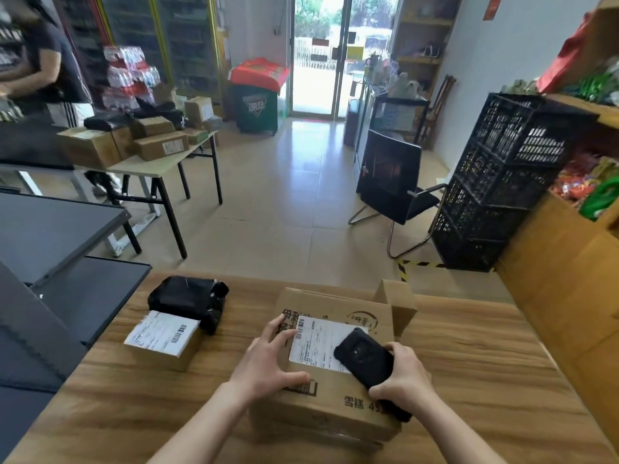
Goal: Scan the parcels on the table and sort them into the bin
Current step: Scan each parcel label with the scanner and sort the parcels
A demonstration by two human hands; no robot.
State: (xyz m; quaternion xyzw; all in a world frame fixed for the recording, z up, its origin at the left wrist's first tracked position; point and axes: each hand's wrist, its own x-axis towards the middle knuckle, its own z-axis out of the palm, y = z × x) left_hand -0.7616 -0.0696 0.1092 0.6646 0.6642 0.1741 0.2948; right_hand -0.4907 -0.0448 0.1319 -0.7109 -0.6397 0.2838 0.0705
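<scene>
Black scanner (364, 360), in right hand (405, 378) grip, hides label (313, 343) corner; left hand (268, 361) spread on carton (335, 413).

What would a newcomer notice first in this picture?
The big cardboard box in the middle of the wooden table stands out: the left hand rests on it, the right hand holds a black scanner over its white label. Left of it sit a small labelled box and a black-wrapped parcel.
</scene>
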